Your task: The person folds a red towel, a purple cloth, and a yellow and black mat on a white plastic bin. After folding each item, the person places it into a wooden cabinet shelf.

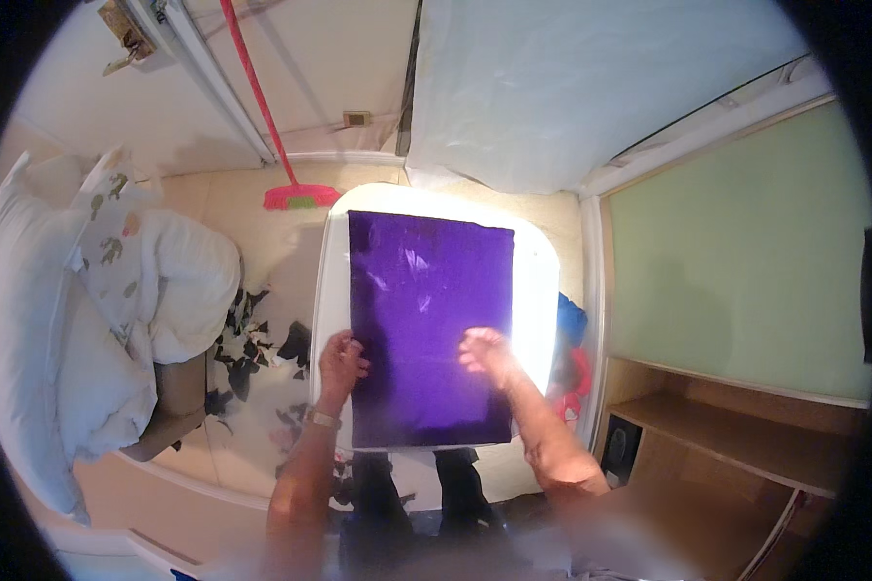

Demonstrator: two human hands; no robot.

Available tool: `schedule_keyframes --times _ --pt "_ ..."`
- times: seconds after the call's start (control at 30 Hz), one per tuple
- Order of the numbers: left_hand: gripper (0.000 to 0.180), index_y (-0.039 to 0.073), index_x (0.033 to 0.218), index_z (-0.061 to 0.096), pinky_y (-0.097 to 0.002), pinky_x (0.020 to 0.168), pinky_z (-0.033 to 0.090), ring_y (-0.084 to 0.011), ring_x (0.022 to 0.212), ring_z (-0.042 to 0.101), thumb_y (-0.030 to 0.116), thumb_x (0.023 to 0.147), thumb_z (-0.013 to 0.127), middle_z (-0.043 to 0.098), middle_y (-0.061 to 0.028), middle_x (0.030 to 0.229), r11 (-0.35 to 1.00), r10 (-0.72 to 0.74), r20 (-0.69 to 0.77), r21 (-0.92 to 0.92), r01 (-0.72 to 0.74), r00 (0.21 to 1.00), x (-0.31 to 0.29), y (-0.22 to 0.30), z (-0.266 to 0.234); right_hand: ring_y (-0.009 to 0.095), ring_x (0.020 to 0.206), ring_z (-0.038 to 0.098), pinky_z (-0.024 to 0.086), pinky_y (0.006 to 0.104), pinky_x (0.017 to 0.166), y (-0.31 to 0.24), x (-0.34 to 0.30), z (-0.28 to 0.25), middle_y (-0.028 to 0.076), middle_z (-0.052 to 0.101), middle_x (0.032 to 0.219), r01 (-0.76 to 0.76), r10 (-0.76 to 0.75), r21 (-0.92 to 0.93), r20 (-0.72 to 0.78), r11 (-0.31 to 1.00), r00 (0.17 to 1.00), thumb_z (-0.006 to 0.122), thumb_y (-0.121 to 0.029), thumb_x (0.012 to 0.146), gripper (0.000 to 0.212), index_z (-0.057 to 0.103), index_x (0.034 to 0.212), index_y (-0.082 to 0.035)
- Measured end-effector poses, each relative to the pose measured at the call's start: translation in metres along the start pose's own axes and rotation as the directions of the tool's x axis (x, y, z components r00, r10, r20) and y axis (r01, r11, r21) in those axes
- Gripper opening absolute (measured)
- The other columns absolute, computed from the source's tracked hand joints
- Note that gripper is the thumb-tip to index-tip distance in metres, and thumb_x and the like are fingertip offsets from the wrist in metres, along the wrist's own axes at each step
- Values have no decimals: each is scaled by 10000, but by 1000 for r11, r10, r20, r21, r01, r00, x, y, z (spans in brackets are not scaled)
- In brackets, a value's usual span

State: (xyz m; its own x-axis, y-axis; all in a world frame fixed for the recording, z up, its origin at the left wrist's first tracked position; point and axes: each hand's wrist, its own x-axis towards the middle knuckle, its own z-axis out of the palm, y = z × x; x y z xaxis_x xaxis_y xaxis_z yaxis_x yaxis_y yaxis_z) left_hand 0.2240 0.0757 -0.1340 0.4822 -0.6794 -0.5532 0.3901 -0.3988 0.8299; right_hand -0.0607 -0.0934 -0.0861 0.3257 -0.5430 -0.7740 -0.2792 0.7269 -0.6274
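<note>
The white bench (334, 254) carries a purple cloth (426, 300) lying flat; dark scraps (244, 370) litter the floor (273, 254) to its left, and beyond the far edge a red broom (300, 195) stands aslant. The left hand (340, 364) curls at the cloth's left edge; whether it grips, I cannot tell. The blurred right hand (484, 352), fingers apart, empty, is over the cloth's right side.

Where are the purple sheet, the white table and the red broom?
Purple sheet (431, 324), head view: middle of top face.
White table (535, 300), head view: bare right side.
Red broom (296, 192), head view: brush head.
</note>
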Motion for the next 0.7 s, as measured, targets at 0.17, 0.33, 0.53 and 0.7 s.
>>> schedule_keyframes --times 0.17,0.33,0.53,0.7 --pt "305 22 1245 598 -421 776 556 -343 921 672 77 947 626 647 -188 1110 516 617 105 694 -501 780 85 68 1 271 911 682 558 332 789 -30 100 -94 127 693 1019 388 -585 -525 -284 758 759 678 -51 899 302 612 1194 -41" --pt "410 18 1320 535 -480 984 487 -415 1172 570 63 919 607 596 -211 1264 133 708 409 723 -678 575 147 141 36 400 1190 553 477 465 1027 -137 103 -53 175 601 1283 343 -821 -927 74 152 566 679 -18 853 446 572 1283 -66" --pt "468 26 1340 513 -486 938 494 -368 1136 592 106 900 648 617 -165 1204 -143 526 540 817 -558 656 193 152 64 373 1240 506 484 467 1037 -153 122 -40 152 558 1326 145 -696 -972 -24 183 717 699 -41 844 449 603 1263 -169" --pt "340 67 1162 602 -474 869 504 -346 1026 625 128 843 702 660 -130 1052 -97 461 439 889 -448 771 197 155 70 376 1093 579 501 472 958 -156 132 -47 147 653 1115 92 -645 -958 -111 273 756 730 -76 839 237 663 1062 -118"
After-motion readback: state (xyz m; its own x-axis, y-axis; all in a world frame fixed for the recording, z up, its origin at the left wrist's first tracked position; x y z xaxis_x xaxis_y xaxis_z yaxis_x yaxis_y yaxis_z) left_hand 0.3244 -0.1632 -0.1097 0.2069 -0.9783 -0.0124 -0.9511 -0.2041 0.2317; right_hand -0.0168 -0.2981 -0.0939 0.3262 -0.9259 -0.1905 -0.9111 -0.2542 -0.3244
